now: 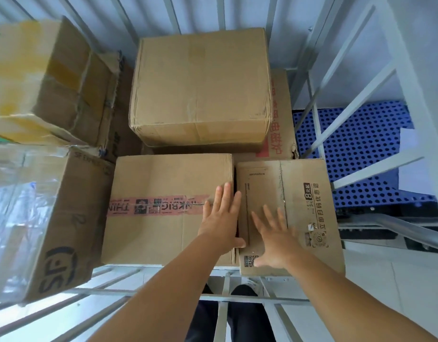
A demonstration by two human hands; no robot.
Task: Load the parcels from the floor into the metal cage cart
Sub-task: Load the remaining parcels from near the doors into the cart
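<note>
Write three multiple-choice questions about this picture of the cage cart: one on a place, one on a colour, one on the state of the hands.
1. Where does the brown cardboard box with the QR code lie?
A. right of the brown cardboard box with pink tape
B. on the floor
C. on top of the plain brown cardboard box

2. What colour is the perforated plastic pallet beyond the white metal cage bars?
A. red
B. blue
C. green

3. How are the hands?
A. both fists
B. gripping a bar
C. both flat with straight fingers

Key: 1 A, a dark gap parts them; 2 B, blue with holes; 3 C, left hand and right hand lie spread on the boxes.
</note>
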